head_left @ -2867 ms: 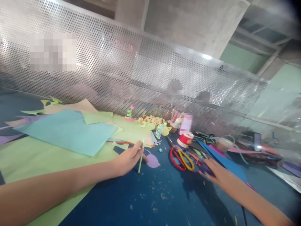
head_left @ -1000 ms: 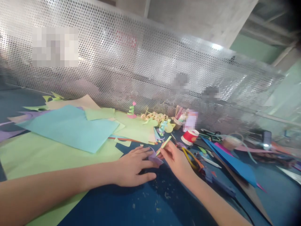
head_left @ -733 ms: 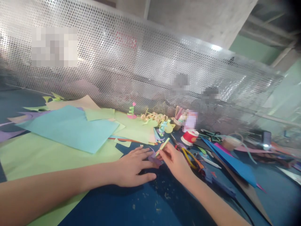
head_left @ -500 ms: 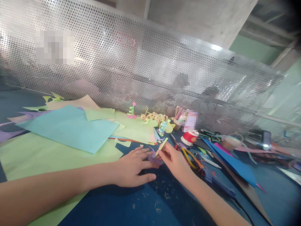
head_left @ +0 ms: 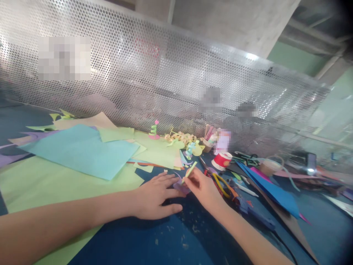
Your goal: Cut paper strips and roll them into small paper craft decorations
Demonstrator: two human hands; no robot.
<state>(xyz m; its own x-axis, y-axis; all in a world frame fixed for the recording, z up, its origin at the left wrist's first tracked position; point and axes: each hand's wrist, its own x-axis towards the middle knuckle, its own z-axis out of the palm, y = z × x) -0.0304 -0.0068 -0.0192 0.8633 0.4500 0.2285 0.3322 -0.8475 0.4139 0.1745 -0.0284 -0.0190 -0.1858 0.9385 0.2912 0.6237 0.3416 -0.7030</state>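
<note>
My left hand (head_left: 157, 197) lies flat with its fingers spread, their tips at the edge of a small purple paper piece (head_left: 180, 187) on the blue table (head_left: 143, 243). Pinched in my right hand (head_left: 202, 186) is a thin pale green stick (head_left: 191, 170), tilted, with its lower end over the purple piece. Just behind the hands stand a small blue paper spiral (head_left: 190, 150) and yellow paper shapes (head_left: 198, 148).
Blue paper (head_left: 85, 151) and green sheets (head_left: 55, 180) cover the left. Yellow-handled scissors (head_left: 222, 186), a glue gun (head_left: 255, 213) and a red-and-white cup (head_left: 222, 161) lie right. A perforated metal screen (head_left: 132, 70) stands behind.
</note>
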